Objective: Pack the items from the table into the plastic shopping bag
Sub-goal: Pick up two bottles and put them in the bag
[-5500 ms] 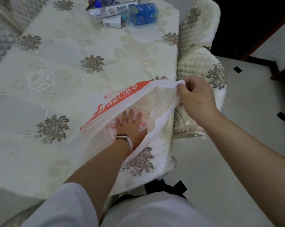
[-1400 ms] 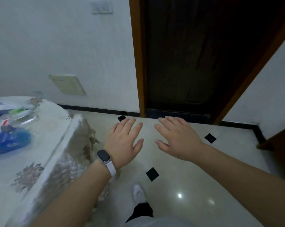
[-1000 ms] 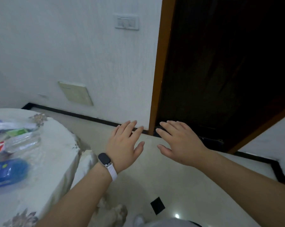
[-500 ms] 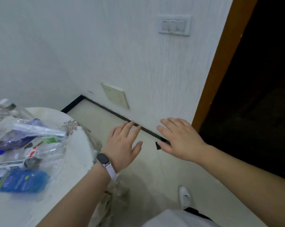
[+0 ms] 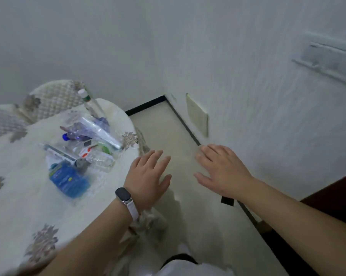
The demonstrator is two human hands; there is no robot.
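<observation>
White wall and pale floor fill the right side, and a table with a flowery cloth fills the left. On the table near its far edge lies the pile of things, with a blue pack at the front, a tall clear bottle standing at the back, and the rest too blurry to name. Both hands are held out flat with straight fingers and hold nothing: the left hand, with a watch on its wrist, is just past the table's edge, and the right hand is beside it over the floor.
</observation>
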